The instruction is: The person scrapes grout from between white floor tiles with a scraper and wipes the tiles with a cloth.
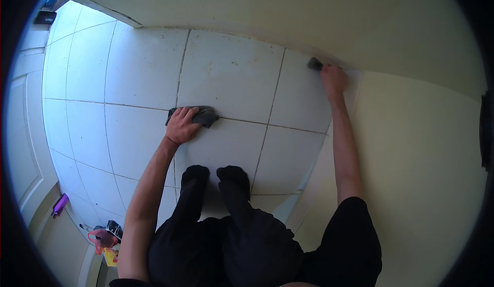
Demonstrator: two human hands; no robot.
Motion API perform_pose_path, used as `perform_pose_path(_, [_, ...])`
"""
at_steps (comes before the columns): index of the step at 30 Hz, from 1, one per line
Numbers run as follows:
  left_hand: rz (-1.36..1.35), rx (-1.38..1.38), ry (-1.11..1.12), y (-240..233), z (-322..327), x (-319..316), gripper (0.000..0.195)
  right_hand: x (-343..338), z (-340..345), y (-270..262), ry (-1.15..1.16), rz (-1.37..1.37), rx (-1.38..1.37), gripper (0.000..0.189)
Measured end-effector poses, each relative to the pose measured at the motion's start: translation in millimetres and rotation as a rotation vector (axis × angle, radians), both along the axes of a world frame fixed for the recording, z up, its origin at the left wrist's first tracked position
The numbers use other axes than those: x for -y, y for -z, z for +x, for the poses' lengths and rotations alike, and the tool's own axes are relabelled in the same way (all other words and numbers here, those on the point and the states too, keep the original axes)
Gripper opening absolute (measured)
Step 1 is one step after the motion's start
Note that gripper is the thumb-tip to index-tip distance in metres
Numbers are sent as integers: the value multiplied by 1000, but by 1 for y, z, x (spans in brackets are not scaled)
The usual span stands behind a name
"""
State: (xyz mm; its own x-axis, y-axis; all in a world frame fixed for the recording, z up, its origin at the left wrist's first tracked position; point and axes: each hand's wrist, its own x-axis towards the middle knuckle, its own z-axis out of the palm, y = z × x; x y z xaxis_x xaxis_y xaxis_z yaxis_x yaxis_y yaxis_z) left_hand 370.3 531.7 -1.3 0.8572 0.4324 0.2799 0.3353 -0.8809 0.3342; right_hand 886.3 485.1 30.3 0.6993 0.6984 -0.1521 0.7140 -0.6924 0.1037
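My left hand (182, 126) presses down on a dark grey cloth (207, 116), which lies crumpled on the white floor tiles (227, 148) over a grout line. Up at the right, near the corner where two walls meet the floor, my right hand (335, 79) is closed around a small dark object (315, 64), possibly a brush or a scrubber; its kind is not clear. That object is close to the foot of the wall. Small brown specks and stains (234, 63) mark the tile between the hands, towards the wall.
Pale walls (409, 140) stand ahead and at the right. My feet in dark socks (234, 175) rest on the tiles. On the left are a white panelled door (27, 132), a purple bottle-like item (60, 205), a red plastic bag (103, 240) and a yellow packet (110, 257).
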Motion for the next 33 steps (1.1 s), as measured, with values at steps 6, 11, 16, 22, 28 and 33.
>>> perform_pose_path(6, [21, 4, 0, 1, -2, 0, 12, -44, -67, -1, -143, 14, -96, 39])
perform_pose_path(11, [-1, 24, 17, 0, 6, -4, 14, 31, 35, 13, -76, 0, 16, 36])
perform_pose_path(16, [21, 15, 15, -2, -1, -1, 15, -25, -30, 3, -43, -24, -99, 38])
perform_pose_path(22, [28, 25, 35, -4, 2, -3, 16, 16, 12, 4, -74, 25, -65, 41])
perform_pose_path(28, [15, 5, 29, -3, 1, 1, 17, 13, 11, -12, 176, -63, -111, 38])
perform_pose_path(33, [20, -47, -1, -5, -5, 4, 18, 9, -6, -16, 105, 34, -125, 34])
